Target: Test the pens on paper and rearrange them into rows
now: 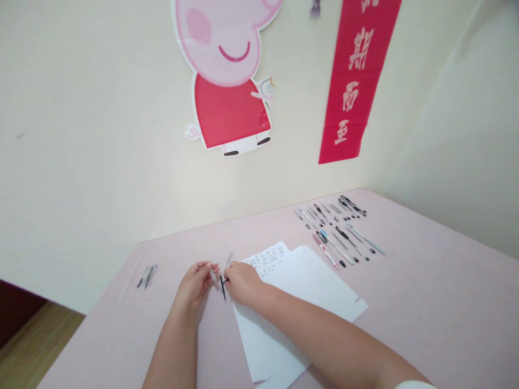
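**Both hands at the small pen parts, left edge of the paper stack**

Left hand (198, 282): fingers pinched on a clear tube (213, 275), which slants down toward the surface (162, 324). Right hand (243, 282): fingers curled in, right beside the left hand; knuckles hide the grip, can't tell what they're closed on.

Black pen part (223, 290) sits between the hands, narrow end pointing down, a dark bit running from it to the right fingertips. Can't tell whether it's held or lying there. Translucent strip (230, 259) sticks up just behind the right hand; its lower end is hidden.

White sheets (300, 292) lie under the right forearm, overlapping a handwritten page (271, 256) at the far edge. Writing too small to read.

Right rear: pens and parts in two rows, back row (320, 215) and front row (344, 246), black caps among them. Far left: small pen cluster (147, 276), well apart from the hands.

Wall behind: pig cutout (233, 111), red banner (352, 97).
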### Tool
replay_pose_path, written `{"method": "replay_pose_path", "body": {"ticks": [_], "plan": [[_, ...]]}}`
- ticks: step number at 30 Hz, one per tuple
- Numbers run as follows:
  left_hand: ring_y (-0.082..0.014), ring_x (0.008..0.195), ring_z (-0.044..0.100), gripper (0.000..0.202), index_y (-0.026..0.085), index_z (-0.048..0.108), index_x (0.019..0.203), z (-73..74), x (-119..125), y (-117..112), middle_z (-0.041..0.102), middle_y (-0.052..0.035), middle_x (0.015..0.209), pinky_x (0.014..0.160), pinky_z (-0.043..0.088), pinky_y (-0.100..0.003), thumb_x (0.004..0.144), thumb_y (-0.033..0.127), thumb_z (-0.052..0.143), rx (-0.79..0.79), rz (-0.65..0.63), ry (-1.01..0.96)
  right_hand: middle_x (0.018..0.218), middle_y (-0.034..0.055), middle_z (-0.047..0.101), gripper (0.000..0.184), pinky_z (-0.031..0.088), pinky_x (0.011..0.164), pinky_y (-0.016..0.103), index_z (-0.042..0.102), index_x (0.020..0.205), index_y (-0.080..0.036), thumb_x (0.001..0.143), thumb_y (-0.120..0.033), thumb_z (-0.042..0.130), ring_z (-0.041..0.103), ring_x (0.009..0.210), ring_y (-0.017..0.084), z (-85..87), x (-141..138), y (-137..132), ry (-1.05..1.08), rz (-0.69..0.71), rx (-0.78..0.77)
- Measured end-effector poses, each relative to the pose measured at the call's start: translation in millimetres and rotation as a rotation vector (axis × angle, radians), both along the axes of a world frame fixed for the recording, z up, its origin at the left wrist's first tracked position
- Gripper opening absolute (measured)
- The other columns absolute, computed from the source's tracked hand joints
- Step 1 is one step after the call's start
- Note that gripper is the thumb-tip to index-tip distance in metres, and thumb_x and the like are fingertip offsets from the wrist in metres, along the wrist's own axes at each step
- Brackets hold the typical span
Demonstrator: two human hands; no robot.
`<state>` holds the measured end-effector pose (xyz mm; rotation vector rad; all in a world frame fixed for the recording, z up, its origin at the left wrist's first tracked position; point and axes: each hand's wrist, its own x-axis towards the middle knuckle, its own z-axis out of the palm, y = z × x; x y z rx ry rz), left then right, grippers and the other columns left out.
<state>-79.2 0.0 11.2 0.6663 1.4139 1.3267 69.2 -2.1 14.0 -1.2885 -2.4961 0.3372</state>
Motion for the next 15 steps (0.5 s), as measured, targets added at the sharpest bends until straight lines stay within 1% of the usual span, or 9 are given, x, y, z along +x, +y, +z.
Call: {"method": "replay_pose_path", "body": {"ticks": [3, 5, 8, 10, 13, 15], "plan": [[-0.0122, 0.055, 0.059, 0.013, 0.015, 0.054, 0.074, -7.2, -3.7, 1.5, 0.060, -0.0007, 0.060, 0.055, 0.049, -0.024, 0.066, 0.017, 0.063, 0.033, 0.019, 0.142, 0.085, 0.0118, 0.065, 0.020, 0.043, 0.062, 0.029, 0.066, 0.085, -0.014, 0.079, -0.020, 0.048, 0.061, 0.078, 0.023, -4.9, -5.1, 2.1, -0.024, -0.049, -0.036], [-0.0129, 0.052, 0.057, 0.019, 0.014, 0.056, 0.072, -11.4, -5.2, 2.6, 0.058, 0.0001, 0.056, 0.050, 0.045, -0.024, 0.060, 0.024, 0.066, 0.057, -0.006, 0.264, 0.085, 0.0118, 0.065, 0.020, 0.043, 0.061, 0.029, 0.065, 0.086, -0.013, 0.080, -0.020, 0.047, 0.061, 0.077, 0.023, -5.9, -5.7, 2.3, -0.027, -0.060, -0.060], [-0.0126, 0.046, 0.052, 0.024, 0.014, 0.058, 0.069, -14.4, -5.7, 3.8, 0.056, -0.0002, 0.052, 0.044, 0.038, -0.024, 0.056, 0.033, 0.066, 0.077, -0.049, 0.457, 0.087, 0.0116, 0.064, 0.019, 0.042, 0.062, 0.029, 0.063, 0.088, -0.014, 0.081, -0.020, 0.046, 0.060, 0.078, 0.022, -3.3, -2.6, 1.2, 0.000, -0.071, -0.084], [-0.0118, 0.043, 0.048, 0.024, 0.014, 0.059, 0.067, -14.2, -5.0, 4.1, 0.055, -0.0001, 0.050, 0.043, 0.035, -0.024, 0.056, 0.035, 0.064, 0.077, -0.049, 0.554, 0.090, 0.0110, 0.063, 0.019, 0.041, 0.064, 0.028, 0.061, 0.089, -0.014, 0.082, -0.020, 0.045, 0.059, 0.079, 0.021, 0.0, 3.1, 0.6, 0.055, -0.100, -0.095], [-0.0118, 0.043, 0.047, 0.024, 0.014, 0.059, 0.067, -12.8, -3.2, 4.0, 0.055, -0.0006, 0.051, 0.043, 0.034, -0.025, 0.056, 0.036, 0.062, 0.072, -0.044, 0.601, 0.094, 0.0094, 0.060, 0.015, 0.039, 0.066, 0.026, 0.059, 0.087, -0.016, 0.082, -0.019, 0.045, 0.057, 0.080, 0.017, 3.6, 17.1, 1.0, 0.175, -0.155, -0.138], [-0.0117, 0.044, 0.047, 0.024, 0.014, 0.059, 0.068, -12.3, -1.3, 3.8, 0.056, -0.0006, 0.052, 0.044, 0.034, -0.025, 0.056, 0.036, 0.062, 0.073, -0.033, 0.602, 0.089, 0.0069, 0.060, 0.012, 0.038, 0.067, 0.025, 0.059, 0.082, -0.016, 0.081, -0.018, 0.047, 0.055, 0.079, 0.015, 3.0, 27.5, 1.5, 0.276, -0.176, -0.203]]}}
